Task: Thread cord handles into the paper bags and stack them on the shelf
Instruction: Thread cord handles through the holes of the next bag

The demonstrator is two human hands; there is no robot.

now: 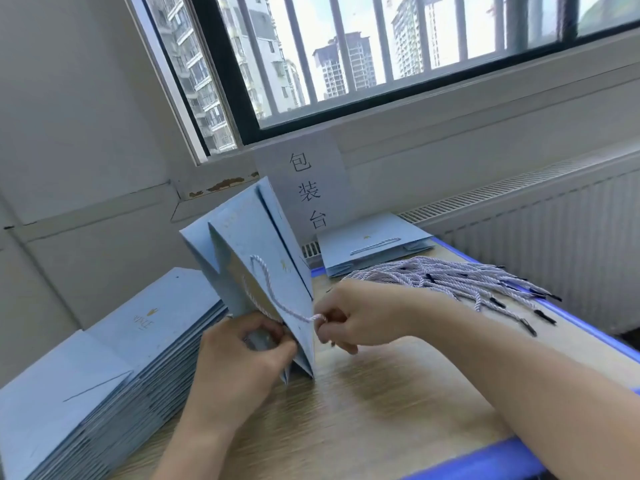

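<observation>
A light blue paper bag (263, 244) stands tilted on the wooden table, its mouth end down near my hands. A white twisted cord (266, 282) loops across its front face. My left hand (242, 355) grips the bag's lower edge, fingers curled inside the opening. My right hand (349, 318) pinches the cord's end just right of the bag's edge. A bundle of loose cords (450, 277) with dark tips lies fanned out behind my right wrist.
A tall stack of flat blue bags (114, 348) fills the table's left side. One flat bag with a cord handle (374, 247) lies at the back by a paper sign (308, 188). A radiator (554, 237) runs along the right under the window.
</observation>
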